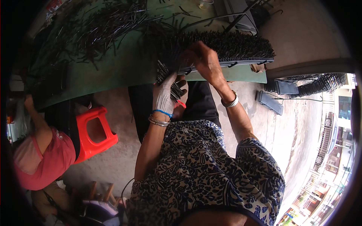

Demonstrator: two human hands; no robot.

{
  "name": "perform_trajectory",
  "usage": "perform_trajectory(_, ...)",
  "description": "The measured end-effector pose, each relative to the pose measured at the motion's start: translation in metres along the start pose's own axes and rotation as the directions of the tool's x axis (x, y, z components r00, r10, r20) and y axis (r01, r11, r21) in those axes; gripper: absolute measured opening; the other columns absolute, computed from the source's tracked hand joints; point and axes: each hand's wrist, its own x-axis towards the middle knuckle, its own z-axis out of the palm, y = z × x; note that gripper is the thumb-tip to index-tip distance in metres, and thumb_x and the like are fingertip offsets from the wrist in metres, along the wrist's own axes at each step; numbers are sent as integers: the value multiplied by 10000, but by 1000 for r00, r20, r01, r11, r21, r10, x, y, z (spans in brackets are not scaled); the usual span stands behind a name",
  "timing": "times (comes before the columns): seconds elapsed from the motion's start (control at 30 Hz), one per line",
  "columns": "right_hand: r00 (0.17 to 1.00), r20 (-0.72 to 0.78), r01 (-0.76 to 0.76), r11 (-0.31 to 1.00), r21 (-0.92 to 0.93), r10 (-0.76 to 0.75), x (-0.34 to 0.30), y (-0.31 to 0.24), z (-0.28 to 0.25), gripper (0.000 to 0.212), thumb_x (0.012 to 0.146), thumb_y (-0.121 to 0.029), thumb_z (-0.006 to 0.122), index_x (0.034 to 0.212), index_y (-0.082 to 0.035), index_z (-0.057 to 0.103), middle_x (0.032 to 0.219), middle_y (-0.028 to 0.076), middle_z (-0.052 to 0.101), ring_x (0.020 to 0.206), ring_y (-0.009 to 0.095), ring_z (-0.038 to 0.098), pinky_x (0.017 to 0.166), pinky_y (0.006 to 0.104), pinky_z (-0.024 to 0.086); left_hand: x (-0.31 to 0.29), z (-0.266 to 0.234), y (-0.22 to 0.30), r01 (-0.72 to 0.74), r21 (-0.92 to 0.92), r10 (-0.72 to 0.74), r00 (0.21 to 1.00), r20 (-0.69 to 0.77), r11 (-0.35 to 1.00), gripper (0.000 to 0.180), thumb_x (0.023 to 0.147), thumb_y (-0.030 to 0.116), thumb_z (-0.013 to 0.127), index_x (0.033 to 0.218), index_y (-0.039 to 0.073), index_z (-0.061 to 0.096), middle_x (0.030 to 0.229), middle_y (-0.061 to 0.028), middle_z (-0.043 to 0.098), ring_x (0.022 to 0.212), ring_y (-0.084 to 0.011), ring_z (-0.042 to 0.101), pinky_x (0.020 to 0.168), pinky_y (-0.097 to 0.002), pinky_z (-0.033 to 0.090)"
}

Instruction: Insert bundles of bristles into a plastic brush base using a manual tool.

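Observation:
My left hand (pixel 164 89), in a pale knitted glove with dark fingertips, is closed around a bundle of short dark strips (pixel 176 91). The strips stick out above and below the grip, at the near edge of the green table. Along that edge lies a long, narrow dark piece (pixel 245 44) thickly set with upright dark strips like brush bristles. Over its left part is my bare right hand (pixel 208 63), fingers bent and smeared by motion. Whether those fingers hold a strip cannot be made out.
Loose dark strips (pixel 109 32) lie heaped across the green table (pixel 124 73). A bent metal rod frame (pixel 226 17) stands behind the bristled piece. At left are a red plastic stool (pixel 102 147) and a person in a pink top (pixel 56 162). A grey box-like piece (pixel 269 102) rests on the floor at right.

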Motion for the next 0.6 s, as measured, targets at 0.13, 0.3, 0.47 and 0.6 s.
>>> perform_trajectory(0.13,896,-336,163,918,-362,-292,18,8,2,65,923,-42,583,974,-12,555,799,100,648,621,145,597,568,293,482,0,3,-1,37,-80,-33,998,52,996,160,863,169,720,956,47,673,766,-90,682,633,-187,677,501,-329,551)
perform_trajectory(0.3,842,-389,202,888,-413,-373,31,27,16,99,896,-50,622,960,-14,555,781,142,621,622,236,620,568,324,476,-8,12,-3,69,-98,-62,995,76,993,114,862,139,716,883,55,642,650,-51,610,522,-160,606,457,-334,533)
perform_trajectory(0.47,863,-374,177,896,-407,-340,34,24,10,84,878,-44,632,938,-23,577,788,139,630,632,258,621,578,329,478,-12,11,0,53,-53,-49,996,73,997,126,853,134,723,830,48,635,606,-44,585,483,-151,583,419,-310,503)
perform_trajectory(0.6,913,-291,129,879,-459,-286,32,31,10,102,874,-93,646,961,-45,624,810,137,630,684,279,619,616,343,484,-6,8,-3,76,-55,-73,996,53,996,121,846,116,721,837,20,649,599,-55,592,445,-162,570,403,-291,484)
